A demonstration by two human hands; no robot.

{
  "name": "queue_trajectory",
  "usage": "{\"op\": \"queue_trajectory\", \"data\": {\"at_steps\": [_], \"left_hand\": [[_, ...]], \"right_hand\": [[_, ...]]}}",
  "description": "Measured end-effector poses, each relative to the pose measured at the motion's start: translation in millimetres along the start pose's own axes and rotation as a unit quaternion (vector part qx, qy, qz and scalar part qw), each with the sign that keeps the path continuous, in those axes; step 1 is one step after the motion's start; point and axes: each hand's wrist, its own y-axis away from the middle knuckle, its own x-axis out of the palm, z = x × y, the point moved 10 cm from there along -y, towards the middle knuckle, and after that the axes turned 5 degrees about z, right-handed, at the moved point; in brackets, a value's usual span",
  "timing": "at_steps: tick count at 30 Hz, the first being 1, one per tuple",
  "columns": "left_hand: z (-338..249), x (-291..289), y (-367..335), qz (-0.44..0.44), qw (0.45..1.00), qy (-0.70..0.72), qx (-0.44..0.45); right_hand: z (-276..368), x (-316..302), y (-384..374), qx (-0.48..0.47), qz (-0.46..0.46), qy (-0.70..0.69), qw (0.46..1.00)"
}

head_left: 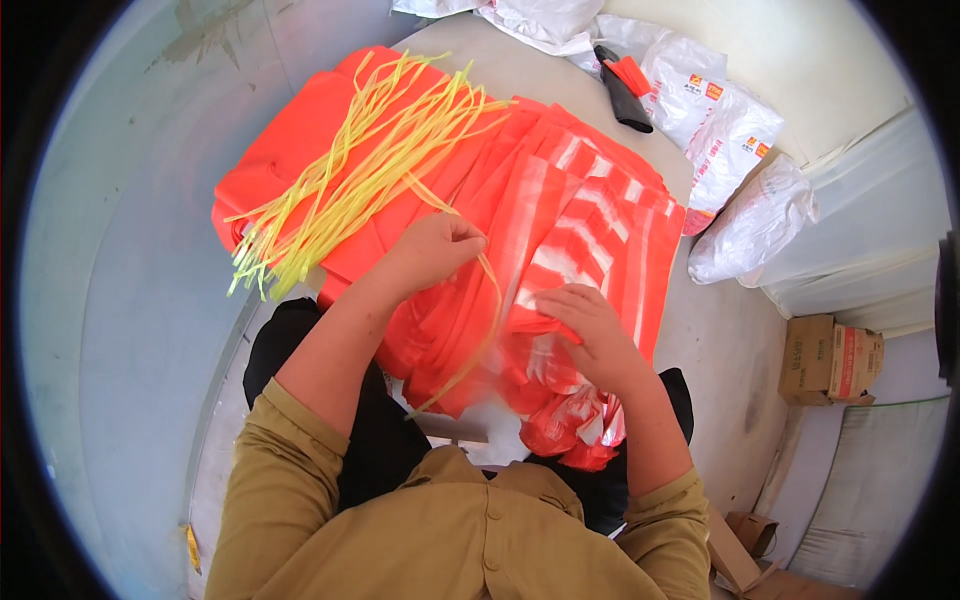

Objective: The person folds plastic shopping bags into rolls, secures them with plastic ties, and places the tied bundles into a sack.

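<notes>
Between the pinched fingertips of my left hand (440, 248) runs a thin yellow strip (497, 300). The strip curves down over the red material toward my lap. My right hand (592, 330) is closed over a fold of a red-orange striped sheet (555, 327); its thumb is partly hidden. Below that hand the sheet's gathered, shiny end (560, 425) hangs at my lap. More red-orange sheets with pale stripes (600, 225) lie layered in front of me. On the left of this pile rests a loose bundle of yellow strips (345, 180), their ends spread out.
White printed plastic bags (690, 85) lie along the far right, with a black and red object (625, 90) beside them. A stuffed white bag (752, 225) sits nearer. Cardboard boxes (808, 360) stand at the right wall. A pale wall (130, 250) rises close on my left.
</notes>
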Motion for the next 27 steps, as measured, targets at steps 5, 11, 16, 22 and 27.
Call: {"op": "queue_trajectory", "data": {"at_steps": [5,11,16,22,27], "left_hand": [[-20.6,6.9,5.3,0.031,0.999,-0.012,-0.042],[11.4,85.3,-2.4,0.136,0.947,0.276,-0.097],[5.6,102.7,6.6,0.113,0.896,0.399,-0.158],[-4.7,115.1,-5.7,0.207,0.879,0.422,-0.082],[-7.3,113.9,-3.4,0.207,0.888,0.401,-0.081]], "right_hand": [[-41.3,-29.5,13.4,0.084,-0.136,-0.269,0.950],[-31.3,-30.0,-1.3,0.115,-0.133,-0.269,0.947],[6.2,-20.0,-6.5,0.062,-0.123,-0.118,0.983],[-26.3,-4.4,47.3,0.184,-0.254,-0.136,0.940],[-70.2,41.9,67.5,0.254,-0.271,-0.481,0.794]]}}
